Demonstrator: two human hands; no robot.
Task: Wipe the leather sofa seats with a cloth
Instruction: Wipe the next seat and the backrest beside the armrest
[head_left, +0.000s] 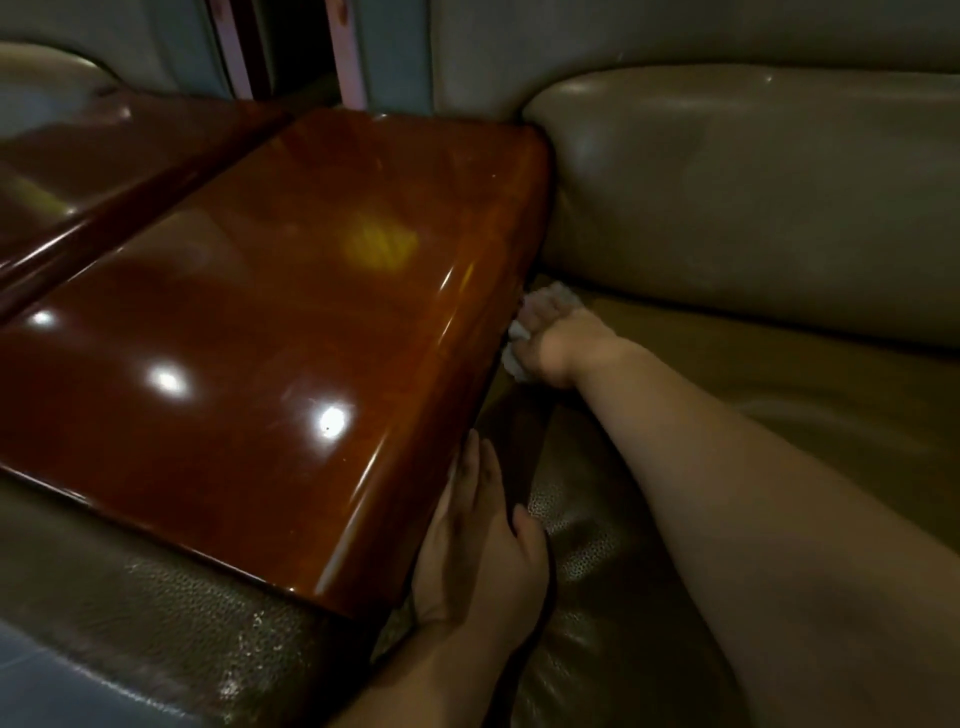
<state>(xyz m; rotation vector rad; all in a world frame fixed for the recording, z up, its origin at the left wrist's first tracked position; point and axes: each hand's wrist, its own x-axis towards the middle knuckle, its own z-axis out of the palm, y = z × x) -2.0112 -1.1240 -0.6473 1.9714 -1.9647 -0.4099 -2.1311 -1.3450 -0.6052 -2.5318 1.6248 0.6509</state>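
My right hand (558, 345) fingers curled gripping crumpled white cloth (517, 358) on tan leather sofa seat (779, 395), beside glossy reddish-brown wooden armrest (270, 332); left hand (478, 551) fingers straight, flat against armrest's side

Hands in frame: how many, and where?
2. Left hand flat against the wooden armrest edge; right hand holding the cloth at the seat's far corner.

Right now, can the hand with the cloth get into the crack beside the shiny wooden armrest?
Probably yes: the right hand already presses the cloth at the seat edge against the wooden armrest, nothing blocking.
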